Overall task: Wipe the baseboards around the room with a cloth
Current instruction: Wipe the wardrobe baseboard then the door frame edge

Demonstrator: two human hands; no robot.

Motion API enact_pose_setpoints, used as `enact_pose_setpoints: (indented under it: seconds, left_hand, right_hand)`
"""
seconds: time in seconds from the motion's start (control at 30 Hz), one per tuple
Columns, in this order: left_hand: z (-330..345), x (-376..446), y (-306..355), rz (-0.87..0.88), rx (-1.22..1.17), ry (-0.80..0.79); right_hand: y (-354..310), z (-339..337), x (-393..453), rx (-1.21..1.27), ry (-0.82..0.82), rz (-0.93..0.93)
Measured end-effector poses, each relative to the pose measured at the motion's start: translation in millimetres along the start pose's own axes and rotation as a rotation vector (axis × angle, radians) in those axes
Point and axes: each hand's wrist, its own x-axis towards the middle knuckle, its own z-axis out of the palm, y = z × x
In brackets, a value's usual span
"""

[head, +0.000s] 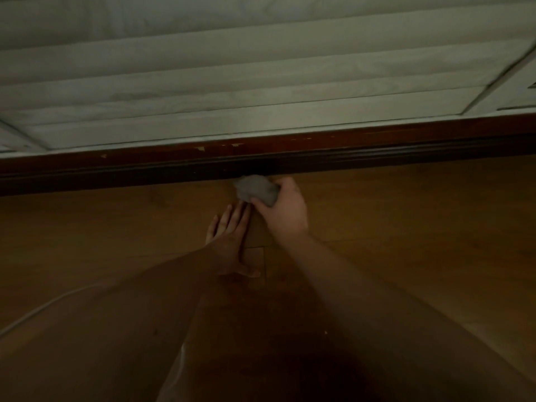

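wood floor (pixel 406 227), white cord (pixel 43 307) at left | dark chipped baseboard (pixel 145 172) | right hand (pixel 285 210) grips bunched grey cloth (pixel 255 190) against it | left hand (pixel 229 236) flat on floor, fingers straight

The cloth (pixel 255 189) is plain grey, without visible pattern. The baseboard (pixel 145 166) is dark reddish-brown, shading to near black along its lower moulding, with small pale chipped spots on its top edge; the panelled wall (pixel 232 68) above is off-white with a greenish-grey cast in the dim light and carries long parallel bands. The floor (pixel 406 213) is warm mid-brown wood with faint plank seams, and a pale cable (pixel 43 310) crosses its lower left area.
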Motion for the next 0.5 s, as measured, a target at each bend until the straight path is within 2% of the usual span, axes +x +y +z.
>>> enact_pose_setpoints:
  seconds: [0.13,0.23,0.5]
  left_hand:
    - [0,-1,-1,0.011,-0.009,-0.006]
    - [1,-3,-1,0.007,-0.021,0.025]
    - [-2,-3,0,-0.008,-0.008,-0.011]
  right_hand:
    - [-23,7,15,0.046,-0.005,-0.028]
    - [-9,-11,26,-0.053,0.048,-0.061]
    - [66,-116,44,-0.229,0.212,0.044]
